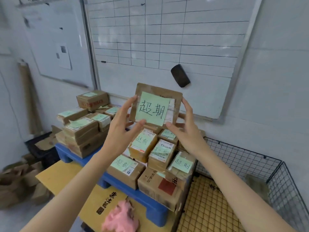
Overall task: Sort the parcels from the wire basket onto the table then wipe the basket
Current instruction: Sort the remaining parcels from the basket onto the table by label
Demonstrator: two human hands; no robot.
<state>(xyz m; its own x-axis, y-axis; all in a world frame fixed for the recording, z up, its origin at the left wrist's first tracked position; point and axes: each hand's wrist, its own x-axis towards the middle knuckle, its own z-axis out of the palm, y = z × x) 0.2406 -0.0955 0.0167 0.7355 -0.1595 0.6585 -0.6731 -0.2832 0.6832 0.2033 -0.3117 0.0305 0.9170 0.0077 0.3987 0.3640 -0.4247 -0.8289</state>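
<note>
Head view: a flat brown parcel is held up in the air between both hands, in front of the whiteboard and above the stacked boxes. A green note stuck on its face carries the handwritten characters 超期. Part of a white printed label shows behind the note, too small to read. The left hand grips the left edge, thumb under the lower edge and fingers curled up the side. The right hand grips the right edge the same way.

Below them, other parcels sit packed together on a blue plastic pallet. Several bear green notes, three plainly with the same 超期; one has a barcode label. A second pile stands further left on the pallet.

The pallet rests on a worktop covered in yellow card printed with dark characters, which I cannot read with confidence. A pink cloth lies crumpled on the near edge.

The wire basket stands just right of the pallet, against the wall, with yellow card showing through its mesh.

The whiteboard is ruled with a hand-drawn grid, and a black eraser clings to it.
</note>
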